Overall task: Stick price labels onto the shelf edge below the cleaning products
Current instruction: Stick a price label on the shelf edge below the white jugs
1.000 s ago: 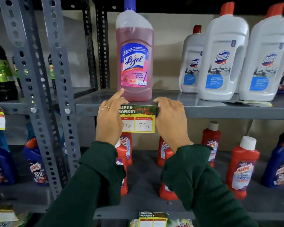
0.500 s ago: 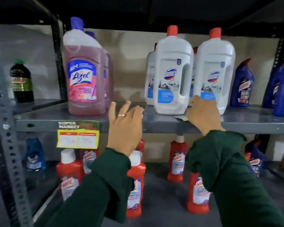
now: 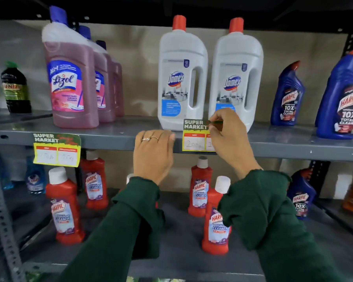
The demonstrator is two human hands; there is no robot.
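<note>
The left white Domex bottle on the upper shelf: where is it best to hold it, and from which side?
Probably by the built-in handle on the right edge of the left Domex bottle, coming from the front. The slot behind the handle is open, and the bottle stands upright with free space in front. The neighbouring Domex bottle crowds its right.

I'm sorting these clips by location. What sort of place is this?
Most likely a supermarket cleaning aisle: metal shelving stocked with rows of Domex bottles and Harpic bottles, and "Super Market" price labels on the shelf edge.

Shop, likely supermarket: grey metal shelf (image 3: 118,139) stocked with cleaner bottles (image 3: 181,78), "SUPER MARKET" price label (image 3: 56,149).
</note>
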